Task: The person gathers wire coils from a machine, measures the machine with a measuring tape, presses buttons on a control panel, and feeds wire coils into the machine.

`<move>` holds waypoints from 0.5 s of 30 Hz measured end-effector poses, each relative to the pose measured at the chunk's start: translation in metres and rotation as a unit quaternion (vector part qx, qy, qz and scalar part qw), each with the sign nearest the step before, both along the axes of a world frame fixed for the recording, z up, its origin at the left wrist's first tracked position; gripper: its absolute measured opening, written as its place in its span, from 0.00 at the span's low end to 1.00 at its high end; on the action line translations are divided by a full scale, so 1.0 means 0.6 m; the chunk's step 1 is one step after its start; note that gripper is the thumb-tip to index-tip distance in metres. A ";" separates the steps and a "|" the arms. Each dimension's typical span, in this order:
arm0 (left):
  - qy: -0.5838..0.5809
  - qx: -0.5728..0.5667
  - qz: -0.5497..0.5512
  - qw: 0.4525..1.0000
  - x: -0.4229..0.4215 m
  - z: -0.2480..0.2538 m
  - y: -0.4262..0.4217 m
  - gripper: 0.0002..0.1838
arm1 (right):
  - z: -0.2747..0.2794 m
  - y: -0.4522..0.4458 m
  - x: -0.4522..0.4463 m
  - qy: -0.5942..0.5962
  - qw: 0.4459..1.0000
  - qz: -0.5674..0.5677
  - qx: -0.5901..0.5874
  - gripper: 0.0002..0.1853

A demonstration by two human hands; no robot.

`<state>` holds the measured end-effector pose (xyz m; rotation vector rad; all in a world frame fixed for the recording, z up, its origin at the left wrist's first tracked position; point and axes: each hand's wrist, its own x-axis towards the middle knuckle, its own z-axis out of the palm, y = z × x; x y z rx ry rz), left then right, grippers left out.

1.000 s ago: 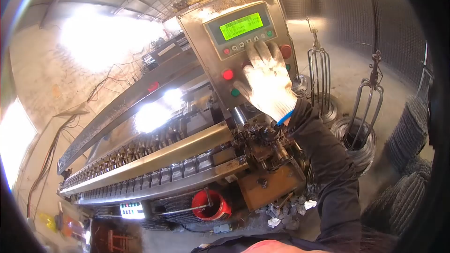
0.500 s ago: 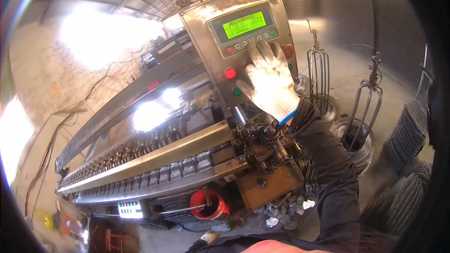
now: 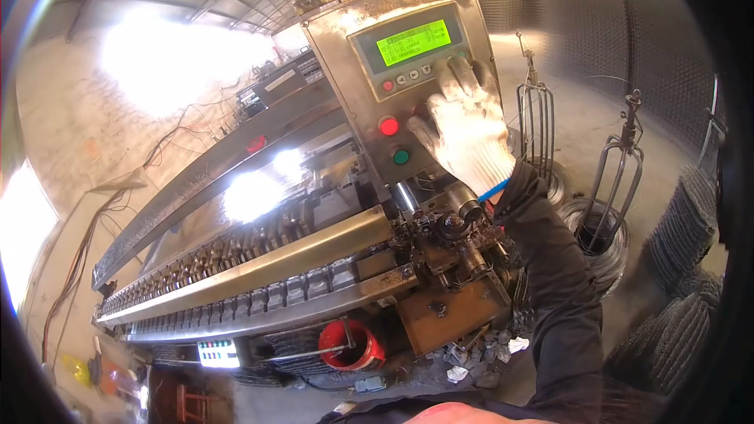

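Note:
My right hand, in a white knitted glove with a blue cuff edge, lies over the front of a metal control box. Its fingers are stretched out and hold nothing. The fingertips cover the right end of the button row under a lit green display; whether one is pressed down cannot be made out. Left of the thumb are a red button and a green button. At the bottom edge only a sliver of my gloved left hand shows, its fingers hidden.
A long machine with a rail and rows of metal parts stretches left from the box. Below it hangs a red bucket near a small button panel. Wire coils on stands and dark mesh rolls stand right.
My right hand has shifted right along the button row, uncovering more of the panel and the green button. My left hand has slipped further out of view at the bottom.

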<state>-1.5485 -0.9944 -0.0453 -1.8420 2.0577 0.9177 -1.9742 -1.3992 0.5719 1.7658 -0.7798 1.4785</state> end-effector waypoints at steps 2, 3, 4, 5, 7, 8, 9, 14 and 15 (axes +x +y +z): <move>0.001 0.001 0.001 1.000 -0.004 -0.001 -0.005 0.19 | 0.000 0.000 0.000 0.003 1.000 -0.003 0.002 0.17; 0.001 0.002 0.000 1.000 -0.006 0.000 -0.008 0.19 | -0.002 -0.002 0.001 0.001 1.000 -0.001 -0.002 0.17; 0.003 0.004 0.003 1.000 -0.009 -0.002 -0.013 0.19 | -0.004 -0.004 0.002 -0.001 1.000 0.001 -0.006 0.17; 0.004 0.003 0.004 1.000 -0.011 -0.002 -0.015 0.19 | -0.006 -0.005 0.002 -0.001 1.000 0.001 -0.005 0.17; 0.005 0.000 0.006 1.000 -0.013 -0.001 -0.020 0.19 | -0.009 -0.006 0.002 0.003 1.000 0.021 -0.009 0.18; 0.006 0.000 0.006 1.000 -0.015 -0.002 -0.022 0.19 | -0.010 -0.004 0.001 0.003 1.000 0.020 -0.009 0.18; 0.006 -0.001 0.005 1.000 -0.016 -0.002 -0.025 0.19 | -0.010 -0.001 0.001 0.007 1.000 0.018 -0.004 0.18; 0.008 0.001 0.006 1.000 -0.019 -0.002 -0.039 0.19 | -0.013 -0.001 -0.006 0.010 1.000 0.017 -0.005 0.19; 0.008 0.001 0.006 1.000 -0.019 -0.001 -0.040 0.19 | -0.013 -0.007 -0.009 0.005 1.000 0.008 -0.003 0.18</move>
